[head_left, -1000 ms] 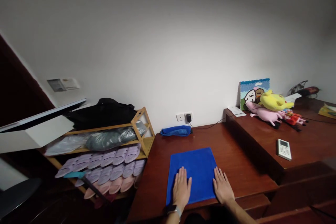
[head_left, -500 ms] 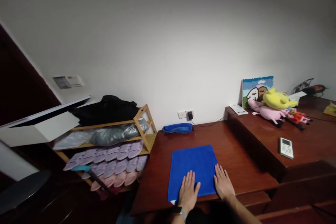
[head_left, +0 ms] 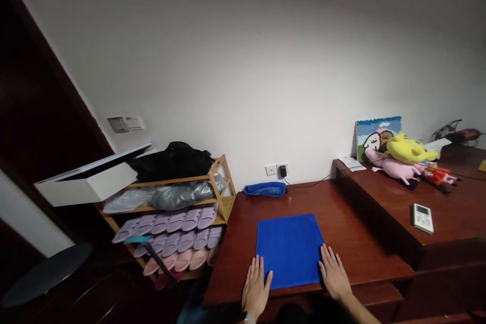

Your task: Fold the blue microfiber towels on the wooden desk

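Note:
A blue cloth (head_left: pixel 290 248) lies spread flat on the brown wooden table (head_left: pixel 364 248), close to its front edge. My left hand (head_left: pixel 256 286) rests palm down at the cloth's near left corner, fingers stretched out and thumb apart, covering that corner. On the other side, my right hand (head_left: pixel 334 271) lies flat with straight fingers along the cloth's right edge, near its front right corner. Neither hand grips anything. Against the wall sits a second, folded blue cloth (head_left: pixel 265 189).
A wooden shoe rack (head_left: pixel 222 197) with several slippers and a black bag (head_left: pixel 172 160) stands left. On the raised surface at right are plush toys (head_left: pixel 408 149), a picture (head_left: pixel 362 129) and a white remote control (head_left: pixel 422 218). A plugged-in black adapter (head_left: pixel 282 171) trails a cable.
My left hand has moved left from the cloth's front part to its left corner. My right hand stays at the right edge. The view has shifted slightly left.

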{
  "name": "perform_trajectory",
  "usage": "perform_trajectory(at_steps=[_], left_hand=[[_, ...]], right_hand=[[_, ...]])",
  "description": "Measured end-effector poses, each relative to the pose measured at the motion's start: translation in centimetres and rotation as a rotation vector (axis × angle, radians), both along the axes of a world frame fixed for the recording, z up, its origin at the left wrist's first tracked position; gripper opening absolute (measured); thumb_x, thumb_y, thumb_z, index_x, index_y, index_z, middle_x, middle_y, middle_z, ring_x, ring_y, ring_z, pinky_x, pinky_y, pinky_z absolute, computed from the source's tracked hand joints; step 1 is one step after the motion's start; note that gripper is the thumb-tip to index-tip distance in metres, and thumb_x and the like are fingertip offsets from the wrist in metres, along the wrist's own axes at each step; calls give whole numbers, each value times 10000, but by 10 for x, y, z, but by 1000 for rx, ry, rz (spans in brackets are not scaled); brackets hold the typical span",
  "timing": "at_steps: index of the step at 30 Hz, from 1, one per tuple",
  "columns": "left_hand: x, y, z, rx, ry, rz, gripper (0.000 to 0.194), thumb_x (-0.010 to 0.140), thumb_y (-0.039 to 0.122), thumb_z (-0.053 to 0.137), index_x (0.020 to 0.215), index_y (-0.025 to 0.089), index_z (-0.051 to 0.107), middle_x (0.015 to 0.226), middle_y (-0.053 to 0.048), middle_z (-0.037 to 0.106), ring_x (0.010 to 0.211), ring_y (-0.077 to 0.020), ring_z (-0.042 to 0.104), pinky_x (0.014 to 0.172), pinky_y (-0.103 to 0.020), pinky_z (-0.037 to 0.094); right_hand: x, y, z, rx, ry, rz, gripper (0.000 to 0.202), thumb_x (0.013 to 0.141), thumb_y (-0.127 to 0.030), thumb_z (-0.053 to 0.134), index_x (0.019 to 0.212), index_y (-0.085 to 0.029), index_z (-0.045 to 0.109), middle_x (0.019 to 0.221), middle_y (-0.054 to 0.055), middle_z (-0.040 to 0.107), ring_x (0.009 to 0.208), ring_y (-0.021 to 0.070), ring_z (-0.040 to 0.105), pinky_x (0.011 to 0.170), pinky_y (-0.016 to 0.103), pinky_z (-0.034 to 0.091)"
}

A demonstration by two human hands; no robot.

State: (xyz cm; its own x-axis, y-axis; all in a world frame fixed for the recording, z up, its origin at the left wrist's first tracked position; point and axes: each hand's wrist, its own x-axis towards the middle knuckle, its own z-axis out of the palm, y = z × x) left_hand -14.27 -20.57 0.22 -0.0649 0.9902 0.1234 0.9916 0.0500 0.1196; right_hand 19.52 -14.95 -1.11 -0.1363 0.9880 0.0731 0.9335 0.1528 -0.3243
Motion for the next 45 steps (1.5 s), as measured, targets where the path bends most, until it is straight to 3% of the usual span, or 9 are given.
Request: perform_trajectory(at_steps=[8, 17, 21, 24, 27, 30, 33, 37, 45], left_hand=[[1, 0, 10, -42, 7, 16, 769, 1050, 619, 188, 1630, 130, 313, 1716, -98, 245, 1590, -271, 212, 1300, -463, 265], [-8, 8, -4, -53, -3, 47, 718, 1059, 554, 210, 1630, 133, 319, 1711, -95, 261, 1583, -248, 233, 1297, -450, 270], [0, 12, 5, 4, 16, 76, 724, 1051, 555, 242, 1622, 119, 340, 1694, -118, 308, 1572, -278, 274, 1292, -480, 286], [36, 19, 20, 83, 19, -14, 702, 1058, 537, 259, 1623, 128, 342, 1696, -104, 314, 1575, -281, 274, 1297, -467, 290], [100, 30, 33, 48, -26, -241, 679, 1070, 536, 238, 1637, 169, 303, 1708, -63, 282, 1582, -252, 261, 1302, -454, 290], [164, 39, 31, -4, -91, -396, 668, 1078, 515, 191, 1653, 176, 231, 1721, -58, 218, 1594, -237, 219, 1310, -456, 272], [195, 42, 20, -46, -132, -438, 643, 1081, 465, 139, 1657, 183, 191, 1721, -60, 201, 1594, -243, 207, 1310, -474, 271], [164, 34, 11, -53, -104, -365, 660, 1076, 504, 168, 1658, 192, 185, 1722, -50, 189, 1597, -245, 189, 1314, -477, 258], [12, -5, 10, -2, 0, -20, 728, 1059, 603, 249, 1649, 176, 251, 1700, -97, 286, 1574, -280, 268, 1288, -514, 304]], right_hand=[[5, -12, -20, 108, 46, 39, 646, 1047, -437, 243, 1593, -138, 416, 1668, 82, 347, 1568, 272, 273, 1290, 510, 238], [3, -11, -24, 163, 71, 36, 641, 1057, -438, 249, 1581, -122, 437, 1657, 91, 376, 1548, 259, 331, 1286, 451, 268], [2, -10, -26, 180, 72, 32, 622, 1059, -416, 248, 1580, -136, 440, 1655, 77, 368, 1546, 254, 333, 1286, 450, 271], [2, -10, -27, 201, 84, 29, 615, 1059, -416, 252, 1580, -151, 442, 1650, 70, 373, 1543, 256, 341, 1284, 458, 274], [2, -10, -30, 211, 85, 32, 621, 1060, -423, 255, 1575, -134, 448, 1645, 83, 385, 1541, 261, 344, 1286, 450, 271], [4, -9, -36, 227, 80, 52, 609, 1049, -395, 276, 1566, -135, 465, 1643, 88, 389, 1541, 269, 346, 1286, 460, 269], [5, -8, -42, 220, 66, 50, 599, 1028, -326, 276, 1570, -156, 464, 1648, 72, 386, 1544, 258, 343, 1290, 459, 258], [6, -8, -43, 232, 53, 60, 604, 1047, -383, 273, 1570, -147, 462, 1652, 77, 384, 1547, 261, 338, 1290, 450, 252], [4, -13, -33, 223, 75, 29, 637, 1044, -409, 263, 1570, -105, 454, 1637, 98, 413, 1539, 266, 352, 1289, 457, 265]])
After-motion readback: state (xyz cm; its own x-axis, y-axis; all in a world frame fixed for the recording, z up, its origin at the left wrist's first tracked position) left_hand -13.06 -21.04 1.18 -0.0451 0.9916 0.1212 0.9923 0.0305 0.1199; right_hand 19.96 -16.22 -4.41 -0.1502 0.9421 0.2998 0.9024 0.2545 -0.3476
